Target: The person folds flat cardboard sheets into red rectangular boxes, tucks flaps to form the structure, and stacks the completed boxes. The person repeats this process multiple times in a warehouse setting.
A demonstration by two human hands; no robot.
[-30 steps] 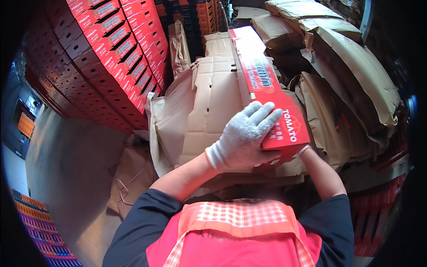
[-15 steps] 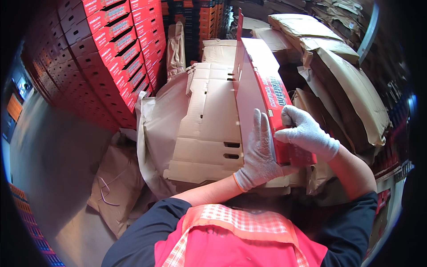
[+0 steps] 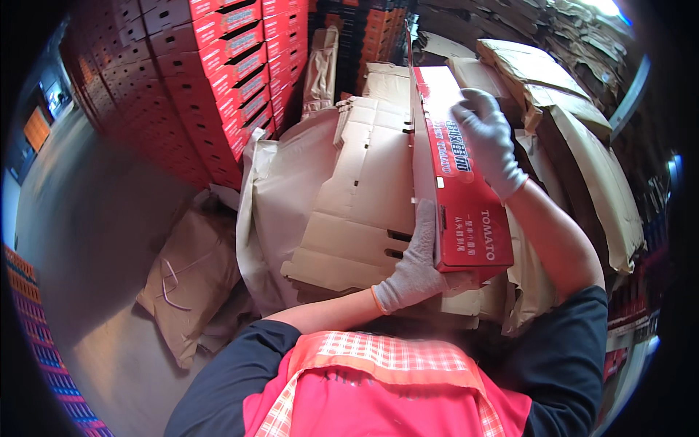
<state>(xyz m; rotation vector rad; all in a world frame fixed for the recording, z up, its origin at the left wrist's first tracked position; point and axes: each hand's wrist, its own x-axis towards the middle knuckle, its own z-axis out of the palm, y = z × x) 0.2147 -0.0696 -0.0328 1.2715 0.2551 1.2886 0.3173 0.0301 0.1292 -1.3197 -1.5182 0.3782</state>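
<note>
A red printed cardboard box (image 3: 473,226), partly folded up, stands tilted on a pile of flat brown cardboard blanks (image 3: 357,189). My left hand (image 3: 415,273), in a pale grey glove with an orange cuff, grips its near left corner. The thumb side lies along the left wall, and the other fingers pass under the near end. At the far part of the printed side, my right hand (image 3: 491,142), also gloved, has its fingers bent and the thumb apart. Whether its fingertips touch the box edge is hard to see.
Tall stacks of red boxes (image 3: 226,80) rise at the left. Brown paper-wrapped bundles (image 3: 590,175) are piled at the right. A crumpled brown paper package (image 3: 189,280) lies on the floor (image 3: 109,240) at the left. Dark and orange crates (image 3: 364,36) stand behind.
My right hand has moved from the box's near end to its far part, and its fist has loosened. The near end panel now shows folded up. My left hand keeps its hold.
</note>
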